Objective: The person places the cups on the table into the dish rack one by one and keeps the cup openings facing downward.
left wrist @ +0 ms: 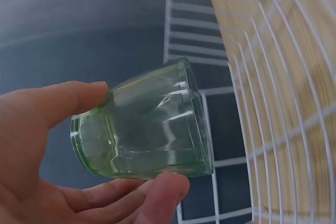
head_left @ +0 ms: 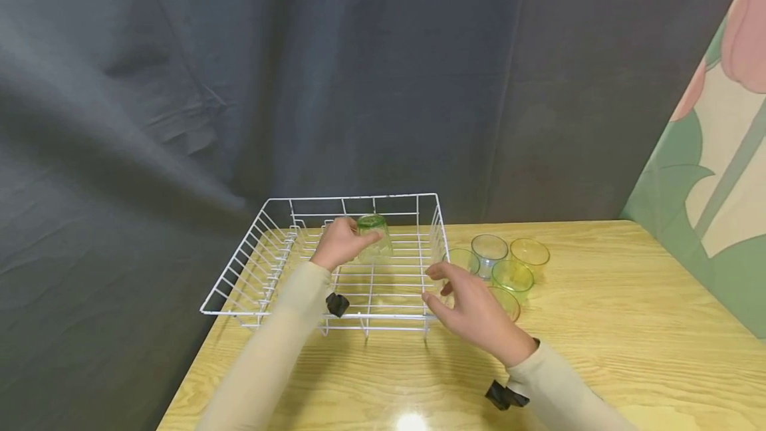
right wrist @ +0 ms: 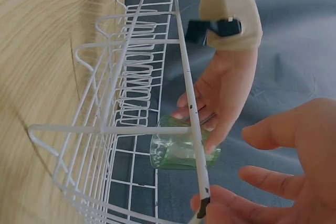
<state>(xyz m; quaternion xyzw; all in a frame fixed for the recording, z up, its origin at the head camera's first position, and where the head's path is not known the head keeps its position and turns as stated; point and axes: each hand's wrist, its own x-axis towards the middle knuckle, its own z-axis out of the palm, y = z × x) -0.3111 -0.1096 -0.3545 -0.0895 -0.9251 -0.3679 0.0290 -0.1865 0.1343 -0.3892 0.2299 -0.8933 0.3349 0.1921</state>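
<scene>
My left hand (head_left: 345,242) pinches a clear green drinking glass (left wrist: 149,124) between thumb and fingers, gripping it near its base. In the head view the glass is turned upside down, base up, toward the back of a white wire dish rack (head_left: 371,316). Its wide rim faces the rack's wires. With nothing in its grasp, my right hand (head_left: 473,308) is at the rack's right side, fingers spread and loosely bent. In the right wrist view its fingertips (right wrist: 218,203) overlap the rack's top rail.
Right of the rack, several tinted glasses stand close together on the wooden table (head_left: 628,331), among them a blue-rimmed one (head_left: 489,248), a yellow one (head_left: 530,253) and a yellow-green one (head_left: 512,276). A dark curtain (head_left: 383,85) hangs behind. A flowered panel (head_left: 712,171) rises at the right.
</scene>
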